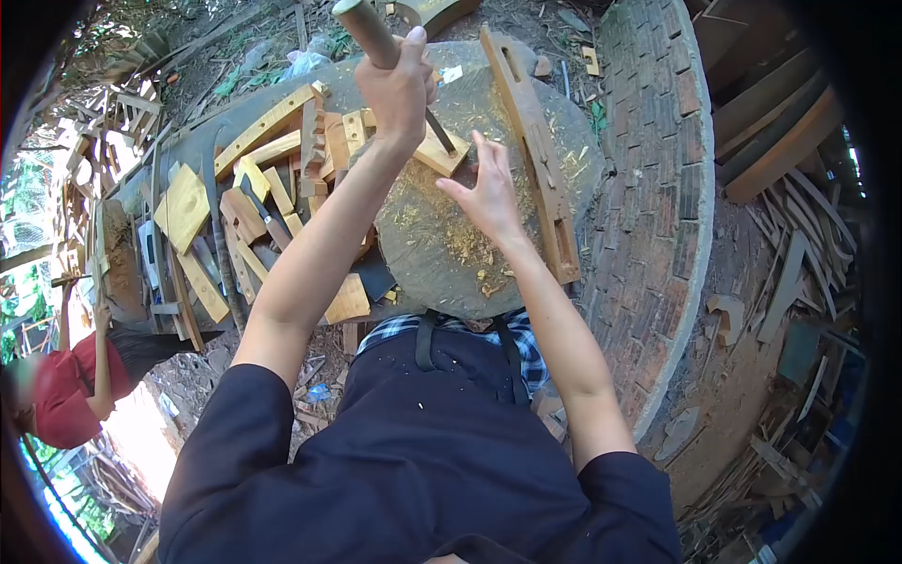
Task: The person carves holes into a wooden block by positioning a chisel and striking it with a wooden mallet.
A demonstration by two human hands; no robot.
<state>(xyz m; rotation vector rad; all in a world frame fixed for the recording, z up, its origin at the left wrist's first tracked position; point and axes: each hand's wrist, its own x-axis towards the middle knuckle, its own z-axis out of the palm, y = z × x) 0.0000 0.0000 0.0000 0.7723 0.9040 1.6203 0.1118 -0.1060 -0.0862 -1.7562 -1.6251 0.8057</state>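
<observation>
A dark shirt is seen nearest the camera. In the left grip a thick wooden handle is clasped; a dark metal shaft is seen below, its end set at a pale wooden block. The right grip is released, fingers spread just beside the block. The rounded wooden tabletop is littered with shavings; a slotted beam is laid along the right, cut pieces are heaped at left. Beyond, brickwork, scattered timber and a person in red are seen.
</observation>
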